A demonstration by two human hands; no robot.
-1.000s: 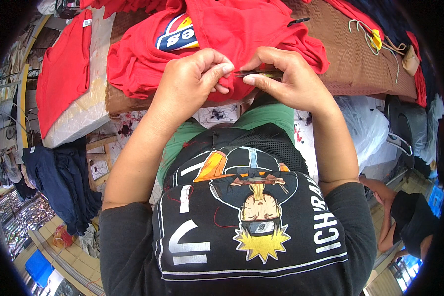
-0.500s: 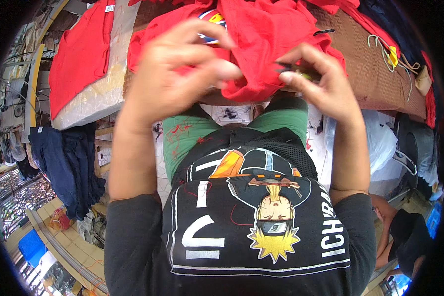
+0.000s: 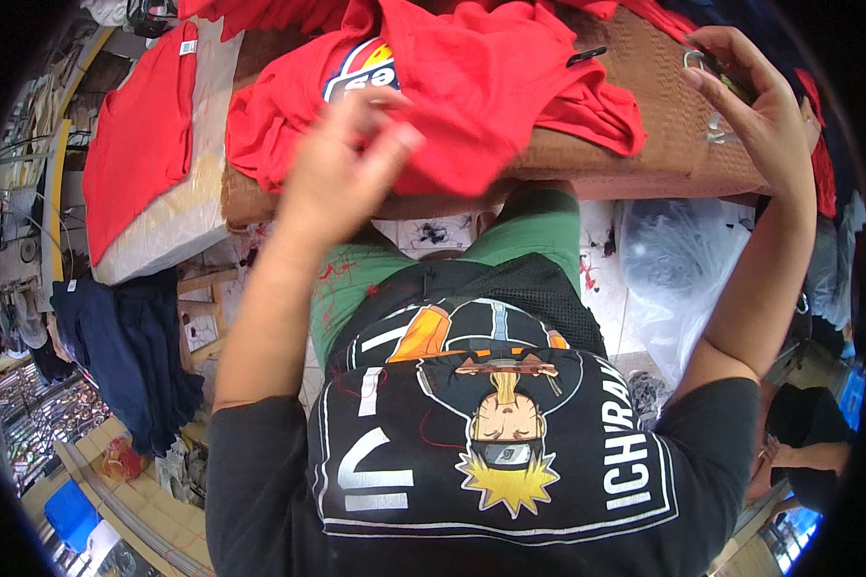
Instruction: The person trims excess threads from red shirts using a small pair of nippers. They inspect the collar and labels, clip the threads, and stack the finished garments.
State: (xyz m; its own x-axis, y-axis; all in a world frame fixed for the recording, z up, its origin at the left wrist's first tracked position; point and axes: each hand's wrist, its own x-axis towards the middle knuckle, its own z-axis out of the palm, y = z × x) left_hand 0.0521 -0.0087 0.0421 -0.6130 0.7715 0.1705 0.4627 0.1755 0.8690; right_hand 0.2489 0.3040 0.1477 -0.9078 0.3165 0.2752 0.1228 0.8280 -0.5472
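We have the red garment (image 3: 471, 87) heaped on the brown-covered table (image 3: 645, 144), its bulk toward the table's left half and one fold drooping over the near edge. Our left hand (image 3: 342, 163) sits at that near edge with fingers bunched into the cloth, pinching a gather of red fabric, though motion blur hides the exact hold. Our right hand (image 3: 751, 106) is well apart at the table's right end, fingers curled about a small dark tool (image 3: 717, 67); what the tool is, we cannot tell. A black clip (image 3: 585, 56) lies on the garment near the table's middle. We judge that this is the handling step between trims, and the next move calls for a steady left-hand hold on the cloth. Beyond the left edge lie another red shirt (image 3: 135, 144) and dark blue garments (image 3: 125, 356).
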